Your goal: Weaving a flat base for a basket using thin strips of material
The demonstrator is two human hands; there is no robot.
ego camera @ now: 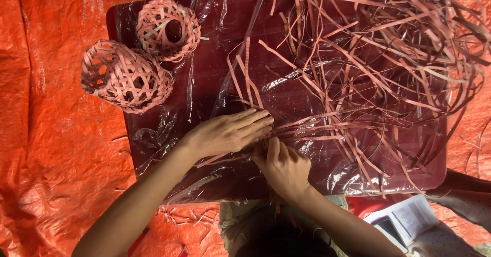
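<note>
Your left hand [227, 132] and right hand [284, 167] are bare, no rings or gloves; both forearms are uncovered, sleeveless to the frame edge at six o'clock, no watch or bands on your wrists.

Pink strips [286, 126] (flat, interlaced) on the table.

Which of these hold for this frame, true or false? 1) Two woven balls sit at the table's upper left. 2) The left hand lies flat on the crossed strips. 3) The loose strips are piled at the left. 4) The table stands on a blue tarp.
1) True: two woven balls sit on the plastic-covered table.
2) True: the left hand presses flat on the crossed strips, with the right hand beside it.
3) False: the loose strips are piled at the right.
4) False: the tarp is orange.
</note>
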